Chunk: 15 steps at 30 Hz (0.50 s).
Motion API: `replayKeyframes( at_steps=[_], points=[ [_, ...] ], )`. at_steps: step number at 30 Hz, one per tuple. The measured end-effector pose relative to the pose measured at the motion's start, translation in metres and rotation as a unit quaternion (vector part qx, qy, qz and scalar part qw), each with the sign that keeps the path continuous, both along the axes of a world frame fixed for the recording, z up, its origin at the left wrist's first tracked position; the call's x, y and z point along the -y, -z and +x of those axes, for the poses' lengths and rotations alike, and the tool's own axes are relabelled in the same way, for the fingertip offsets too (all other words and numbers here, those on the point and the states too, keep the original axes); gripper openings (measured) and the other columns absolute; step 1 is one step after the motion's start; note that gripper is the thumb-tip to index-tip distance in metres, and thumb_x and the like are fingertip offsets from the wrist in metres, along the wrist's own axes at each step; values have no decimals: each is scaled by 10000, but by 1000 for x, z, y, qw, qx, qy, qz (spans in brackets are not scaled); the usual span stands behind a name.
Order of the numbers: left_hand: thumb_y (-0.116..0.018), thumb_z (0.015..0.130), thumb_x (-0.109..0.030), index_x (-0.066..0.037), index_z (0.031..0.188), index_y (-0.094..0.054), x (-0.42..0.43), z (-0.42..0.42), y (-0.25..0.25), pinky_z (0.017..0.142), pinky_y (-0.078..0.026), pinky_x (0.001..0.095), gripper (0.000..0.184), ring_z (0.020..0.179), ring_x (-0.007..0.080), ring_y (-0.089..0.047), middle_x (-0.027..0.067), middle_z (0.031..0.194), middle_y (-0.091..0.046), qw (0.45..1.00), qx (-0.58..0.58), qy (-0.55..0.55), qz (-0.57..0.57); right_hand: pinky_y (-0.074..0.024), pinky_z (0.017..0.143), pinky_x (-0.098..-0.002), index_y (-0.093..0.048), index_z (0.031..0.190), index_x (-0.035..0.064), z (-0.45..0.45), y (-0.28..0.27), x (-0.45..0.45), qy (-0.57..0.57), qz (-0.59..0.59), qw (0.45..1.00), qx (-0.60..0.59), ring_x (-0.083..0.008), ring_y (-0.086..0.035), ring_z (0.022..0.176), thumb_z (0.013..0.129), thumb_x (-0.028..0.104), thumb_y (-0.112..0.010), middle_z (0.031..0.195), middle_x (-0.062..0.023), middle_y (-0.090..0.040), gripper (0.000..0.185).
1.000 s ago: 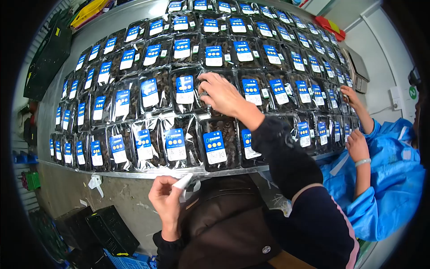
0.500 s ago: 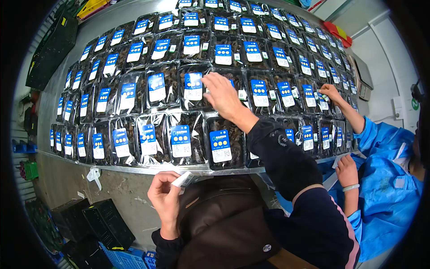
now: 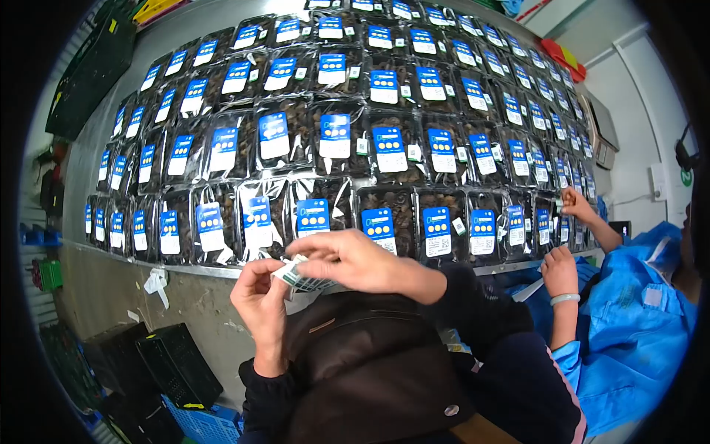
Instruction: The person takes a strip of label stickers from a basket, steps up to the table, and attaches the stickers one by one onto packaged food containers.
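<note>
My left hand [image 3: 259, 303] is closed, thumb and fingers pinching a small white strip of labels with green print [image 3: 293, 275] just off the table's front edge. Over that strip reaches my right hand [image 3: 362, 265], its thumb touching the strip or very close to it. Slight blur hides whether its fingers grip a label. Just behind my hands lies a wrapped black tray of dark brown pieces with a blue and white label [image 3: 313, 216]. One row farther back, another wrapped tray [image 3: 335, 137] has a small green-and-white sticker [image 3: 362, 146] at its right side.
Rows of similar wrapped trays cover the metal table [image 3: 74, 192]. At right, a co-worker in a blue gown [image 3: 629, 296] has one hand [image 3: 580, 211] at the trays. Black crates [image 3: 177, 362] and a blue crate [image 3: 200, 422] stand on the floor at left.
My right hand has come back from a tray in the second row to the label strip in my left hand. The co-worker's far hand has moved down and to the right. The view has shifted slightly.
</note>
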State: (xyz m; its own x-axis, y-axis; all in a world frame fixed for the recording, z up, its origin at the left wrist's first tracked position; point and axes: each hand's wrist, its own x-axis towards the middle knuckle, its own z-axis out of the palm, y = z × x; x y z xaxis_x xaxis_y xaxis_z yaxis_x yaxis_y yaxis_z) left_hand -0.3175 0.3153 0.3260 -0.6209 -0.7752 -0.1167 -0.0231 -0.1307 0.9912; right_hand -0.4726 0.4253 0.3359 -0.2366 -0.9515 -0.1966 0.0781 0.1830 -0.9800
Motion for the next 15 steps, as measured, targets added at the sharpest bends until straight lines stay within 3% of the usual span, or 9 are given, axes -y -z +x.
replayKeyframes(
  at_steps=[4, 6, 8, 10, 12, 13, 15],
  points=[
    [-683, 816, 35, -10, 800, -585, 11, 8, 4, 495, -362, 166, 109, 554, 14, -482, -30, 666, -567, 999, 15, 5, 37, -517, 778, -293, -643, 1093, 4, 15, -5, 8, 49, -14, 998, -39, -164, -648, 906, 861, 95, -677, 977, -97, -673, 252],
    [-702, 811, 13, -29, 749, -551, 16, 14, 15, 471, -335, 168, 169, 524, 7, -446, -46, 628, -531, 999, 23, 8, 42, -513, 761, -301, -656, 1014, 5, 16, 0, 14, 102, -112, 974, -168, -210, -651, 878, 848, 78, -678, 937, -83, -673, 183],
    [-705, 812, 0, -38, 730, -533, 18, 18, 17, 464, -320, 166, 194, 512, 3, -423, -54, 615, -508, 998, 36, 1, 44, -499, 751, -308, -653, 925, 32, 4, 0, 25, 96, -138, 961, -220, -215, -637, 857, 819, 63, -688, 932, -77, -663, 116],
    [-686, 821, 7, -35, 739, -539, 17, 24, 16, 467, -324, 165, 173, 517, 4, -430, -52, 613, -511, 997, 42, 0, 66, -494, 748, -326, -621, 895, 38, -38, 11, 50, 173, -120, 930, -302, -254, -632, 821, 845, 102, -655, 892, -84, -643, 88],
    [-668, 824, 18, -33, 755, -543, 15, 30, 12, 481, -333, 162, 152, 534, 5, -441, -48, 621, -514, 995, 50, -5, 82, -456, 877, -406, -602, 936, 55, -96, 40, 77, 148, -66, 825, -541, -313, -551, 1056, 854, 194, -646, 1129, -116, -578, 167],
    [-669, 837, -16, -35, 766, -539, 15, 33, 15, 455, -337, 171, 149, 508, 18, -449, -35, 618, -523, 997, 55, -2, 61, -436, 914, -429, -605, 941, 55, -116, 57, 89, 144, -62, 790, -592, -320, -495, 1145, 838, 207, -657, 1194, -126, -540, 190],
    [-680, 848, -58, -36, 794, -544, 15, 43, 17, 452, -359, 180, 147, 504, 30, -469, -25, 629, -538, 997, 56, -3, 43, -422, 923, -417, -617, 925, 58, -142, 75, 112, 100, -63, 757, -642, -310, -476, 1174, 794, 201, -687, 1200, -113, -540, 206]
  ],
)
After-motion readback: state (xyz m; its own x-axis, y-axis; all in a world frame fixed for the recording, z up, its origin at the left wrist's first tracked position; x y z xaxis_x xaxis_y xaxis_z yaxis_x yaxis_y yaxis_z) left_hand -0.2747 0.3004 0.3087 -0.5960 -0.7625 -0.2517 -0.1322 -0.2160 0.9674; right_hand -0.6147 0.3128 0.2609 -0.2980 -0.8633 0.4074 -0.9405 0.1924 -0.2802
